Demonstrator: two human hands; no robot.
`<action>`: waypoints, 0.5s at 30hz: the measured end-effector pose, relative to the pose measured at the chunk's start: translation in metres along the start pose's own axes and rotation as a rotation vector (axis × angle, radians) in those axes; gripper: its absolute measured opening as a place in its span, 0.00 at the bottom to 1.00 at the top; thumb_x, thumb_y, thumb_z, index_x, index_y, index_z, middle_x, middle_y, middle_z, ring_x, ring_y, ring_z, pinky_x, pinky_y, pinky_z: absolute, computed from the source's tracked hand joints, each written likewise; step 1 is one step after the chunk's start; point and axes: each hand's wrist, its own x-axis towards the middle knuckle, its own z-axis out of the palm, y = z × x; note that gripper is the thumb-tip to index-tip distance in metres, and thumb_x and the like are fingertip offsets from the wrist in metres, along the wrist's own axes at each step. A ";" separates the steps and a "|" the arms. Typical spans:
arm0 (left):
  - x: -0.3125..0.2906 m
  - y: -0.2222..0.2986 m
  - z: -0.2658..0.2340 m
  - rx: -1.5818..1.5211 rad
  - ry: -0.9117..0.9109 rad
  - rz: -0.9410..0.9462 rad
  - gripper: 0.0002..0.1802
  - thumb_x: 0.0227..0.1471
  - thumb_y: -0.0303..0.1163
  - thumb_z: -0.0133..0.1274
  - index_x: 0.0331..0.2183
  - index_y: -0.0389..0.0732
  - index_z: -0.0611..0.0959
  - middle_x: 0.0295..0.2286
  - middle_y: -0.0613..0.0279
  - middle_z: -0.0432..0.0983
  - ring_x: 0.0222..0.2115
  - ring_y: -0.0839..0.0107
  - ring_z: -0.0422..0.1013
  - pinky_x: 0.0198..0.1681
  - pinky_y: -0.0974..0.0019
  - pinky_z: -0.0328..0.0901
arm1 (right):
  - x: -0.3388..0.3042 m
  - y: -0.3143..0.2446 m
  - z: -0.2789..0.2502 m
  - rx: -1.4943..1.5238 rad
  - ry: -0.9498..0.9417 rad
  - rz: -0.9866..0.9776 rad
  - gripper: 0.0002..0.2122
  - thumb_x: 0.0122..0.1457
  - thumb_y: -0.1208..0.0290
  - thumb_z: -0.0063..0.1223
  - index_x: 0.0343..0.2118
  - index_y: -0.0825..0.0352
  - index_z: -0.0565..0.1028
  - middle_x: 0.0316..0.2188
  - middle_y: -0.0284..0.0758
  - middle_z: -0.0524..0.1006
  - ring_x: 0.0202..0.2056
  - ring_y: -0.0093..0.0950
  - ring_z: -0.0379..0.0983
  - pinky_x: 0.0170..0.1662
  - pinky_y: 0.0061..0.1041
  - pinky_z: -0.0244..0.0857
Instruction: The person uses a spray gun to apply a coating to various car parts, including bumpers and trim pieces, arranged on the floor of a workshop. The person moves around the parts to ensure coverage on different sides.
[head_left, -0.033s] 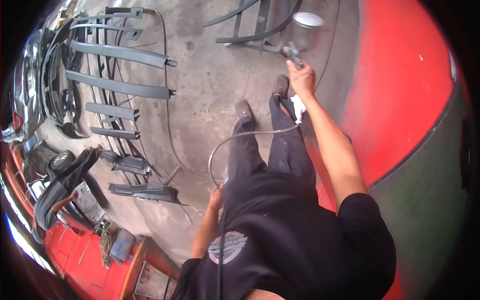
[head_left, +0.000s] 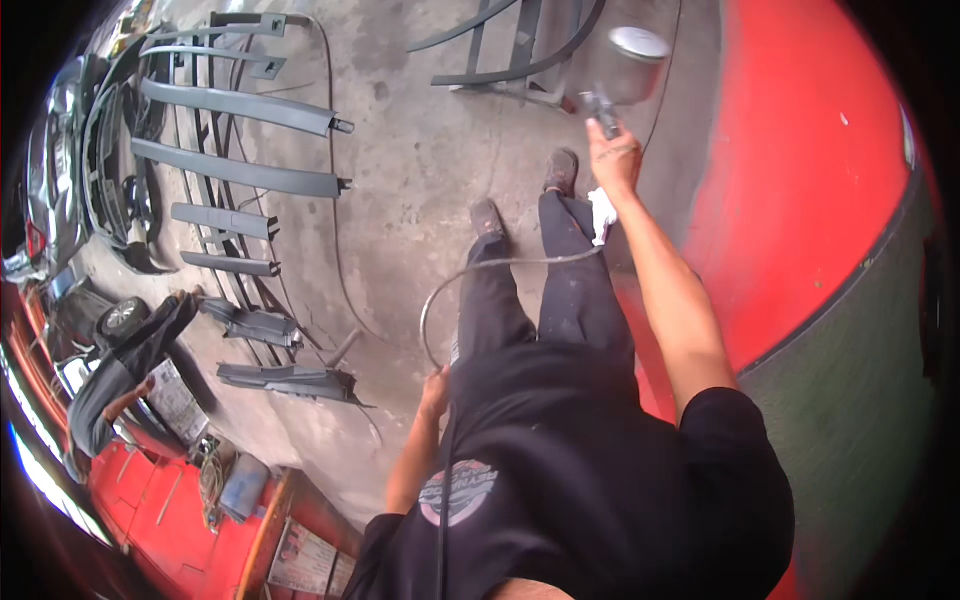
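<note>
My right hand (head_left: 615, 160) is stretched forward with its fingers wrapped round the grip of a spray gun (head_left: 602, 110). The gun carries a clear cup with a pale round lid (head_left: 640, 42) and is slightly blurred. It is held above the floor, left of a large red car panel (head_left: 800, 170). By my left hip, my left hand (head_left: 434, 392) is closed on a thin air hose (head_left: 424, 318), which loops forward and across my thighs. A white cloth (head_left: 603, 215) shows beside my right forearm.
Grey trim strips (head_left: 235, 168) lie across a rack on the left, with a bumper (head_left: 105, 170) behind them. A curved dark part on a stand (head_left: 520, 70) is ahead. Another person (head_left: 120, 375) is at the far left, near a red surface (head_left: 160, 510). A hose (head_left: 333, 180) crosses the floor.
My right hand and the spray gun have shifted a little to the right. My left hand stays closed on the hose at my hip.
</note>
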 end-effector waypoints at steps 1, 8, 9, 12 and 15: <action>-0.001 0.009 0.010 0.084 0.005 0.013 0.20 0.66 0.41 0.48 0.44 0.33 0.81 0.31 0.63 0.78 0.29 0.74 0.71 0.30 0.67 0.66 | 0.010 0.005 -0.007 0.030 0.074 -0.017 0.16 0.60 0.55 0.57 0.40 0.64 0.81 0.24 0.46 0.80 0.31 0.48 0.79 0.38 0.43 0.70; -0.025 0.050 0.041 0.045 0.026 -0.155 0.21 0.65 0.44 0.48 0.49 0.37 0.79 0.35 0.60 0.78 0.32 0.69 0.73 0.32 0.65 0.69 | 0.012 -0.003 0.027 0.055 -0.157 0.000 0.18 0.60 0.55 0.58 0.48 0.62 0.79 0.32 0.49 0.82 0.37 0.49 0.79 0.42 0.44 0.71; -0.021 0.043 0.038 -0.075 -0.005 -0.173 0.22 0.65 0.44 0.48 0.50 0.36 0.77 0.38 0.57 0.77 0.35 0.66 0.74 0.35 0.62 0.70 | 0.004 -0.019 0.038 0.093 -0.235 -0.023 0.19 0.59 0.55 0.58 0.48 0.61 0.80 0.32 0.49 0.82 0.38 0.49 0.79 0.43 0.43 0.71; -0.007 0.002 0.030 -0.335 -0.080 -0.223 0.27 0.65 0.45 0.48 0.55 0.35 0.73 0.46 0.49 0.75 0.45 0.57 0.74 0.44 0.55 0.72 | -0.018 -0.060 0.069 0.224 -0.428 -0.125 0.19 0.58 0.55 0.59 0.50 0.59 0.80 0.33 0.50 0.81 0.38 0.48 0.80 0.43 0.42 0.71; -0.004 0.001 0.019 -0.368 -0.104 -0.232 0.29 0.65 0.46 0.48 0.57 0.34 0.71 0.49 0.45 0.73 0.50 0.53 0.72 0.48 0.51 0.71 | -0.014 -0.081 0.080 0.369 -0.570 -0.256 0.19 0.58 0.55 0.60 0.49 0.58 0.80 0.33 0.50 0.81 0.39 0.47 0.80 0.43 0.40 0.71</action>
